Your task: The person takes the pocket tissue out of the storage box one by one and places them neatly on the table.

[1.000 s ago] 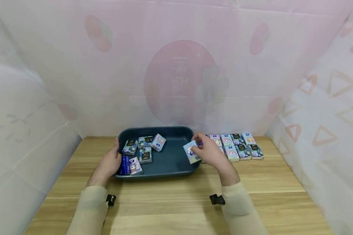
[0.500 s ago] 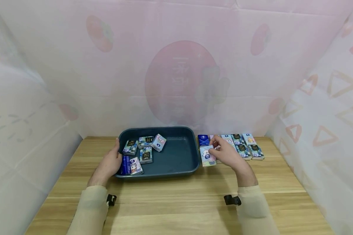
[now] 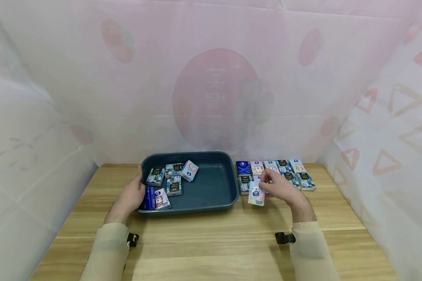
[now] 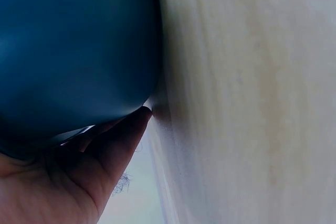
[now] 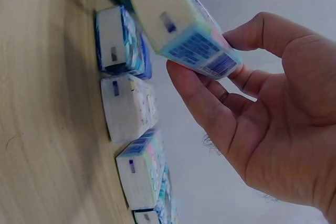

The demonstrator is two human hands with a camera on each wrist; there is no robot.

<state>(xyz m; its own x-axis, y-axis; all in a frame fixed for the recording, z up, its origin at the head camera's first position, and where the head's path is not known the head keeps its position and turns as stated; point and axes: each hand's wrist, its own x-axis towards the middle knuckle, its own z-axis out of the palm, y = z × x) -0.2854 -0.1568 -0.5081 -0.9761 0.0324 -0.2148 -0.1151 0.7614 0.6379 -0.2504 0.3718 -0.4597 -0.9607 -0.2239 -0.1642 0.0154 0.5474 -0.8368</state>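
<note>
Pastel-printed pack [image 3: 256,193] pinched between the thumb and fingers of the right hand [image 3: 280,188], above the desk [image 3: 211,244] and right of the tray [image 3: 212,186].
The block-shaped pack lies at the left of the right hand, the nearer of the two; its long axis runs roughly near to far, and pale, papery layers show at one end. Glossy, patterned packs form two rows [image 3: 284,167] at the right. The left hand [image 3: 128,194] touches the left end of the smooth, dark blue-green, round-cornered tray; whether it grips cannot be told.
</note>
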